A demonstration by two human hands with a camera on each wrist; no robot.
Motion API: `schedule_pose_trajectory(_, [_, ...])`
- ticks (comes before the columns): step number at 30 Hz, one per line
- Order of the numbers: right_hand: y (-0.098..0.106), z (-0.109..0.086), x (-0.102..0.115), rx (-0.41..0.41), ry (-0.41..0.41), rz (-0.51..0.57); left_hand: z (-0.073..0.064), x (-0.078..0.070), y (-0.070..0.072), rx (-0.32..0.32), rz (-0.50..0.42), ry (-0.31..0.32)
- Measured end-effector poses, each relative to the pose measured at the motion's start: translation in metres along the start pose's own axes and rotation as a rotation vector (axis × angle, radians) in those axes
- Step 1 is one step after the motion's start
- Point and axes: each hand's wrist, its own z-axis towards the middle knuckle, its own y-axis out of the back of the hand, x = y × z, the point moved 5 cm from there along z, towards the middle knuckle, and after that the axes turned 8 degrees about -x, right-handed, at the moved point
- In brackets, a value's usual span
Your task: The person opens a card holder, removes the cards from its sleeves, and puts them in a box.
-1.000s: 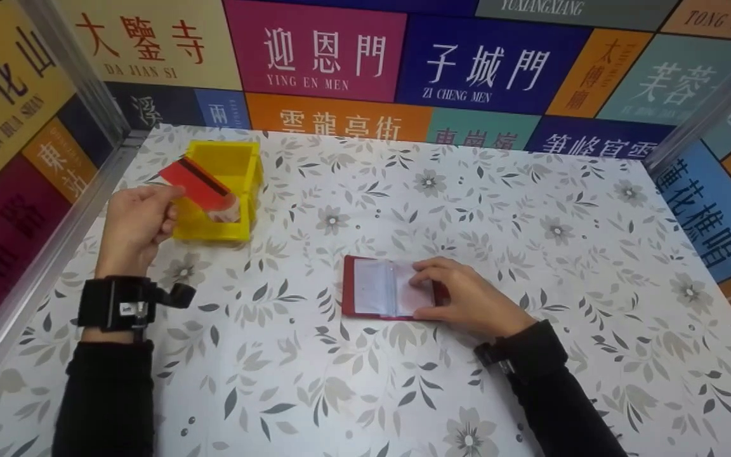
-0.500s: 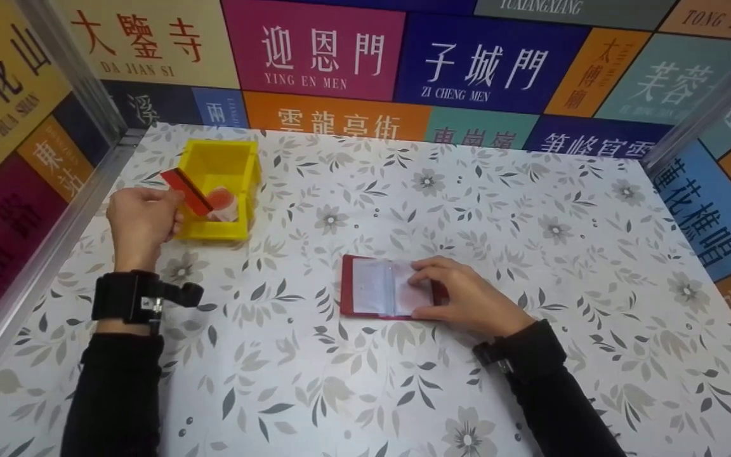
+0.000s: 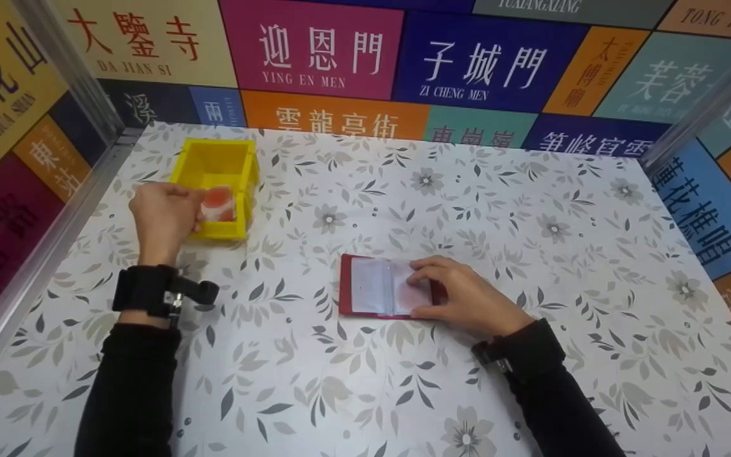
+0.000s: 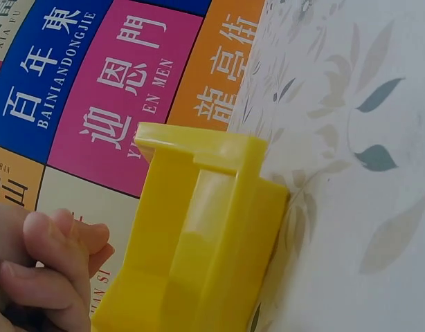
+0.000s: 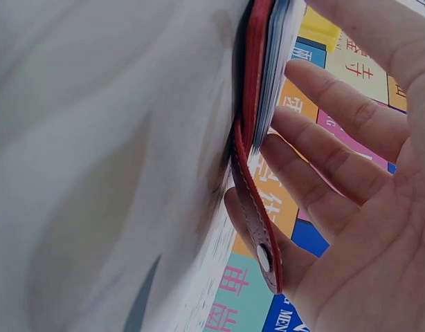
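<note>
A red card holder lies spread on the table, its clear sleeves upward; a pinkish round shape shows through the right page. My right hand holds it at that side, thumb at the near edge and bent fingers over the page. In the right wrist view a strap with a metal snap hangs beside the pages. My left hand is at the left side of a yellow bin, fingertips pinched at a red-and-white card; the curled fingers hide the grip in the left wrist view.
The white table carries a leaf-and-flower pattern. Panels with coloured Chinese lettering rise behind and at both sides. The bin stands near the back left corner, its low front toward me.
My left hand has moved right, closer over the bin. The red card face with its black stripe narrowed from view and is no longer visible. The right hand and card holder stayed put.
</note>
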Motion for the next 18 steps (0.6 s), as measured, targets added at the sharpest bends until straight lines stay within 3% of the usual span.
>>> schedule_pose_trajectory(9, [0.0,0.0,0.0,0.007,-0.024,-0.013,-0.008,-0.006,-0.001,0.043,-0.006,0.038])
schedule_pose_trajectory(18, [-0.001,0.0,-0.001,0.009,-0.028,-0.02,-0.031,-0.027,-0.005,0.076,-0.066,0.009])
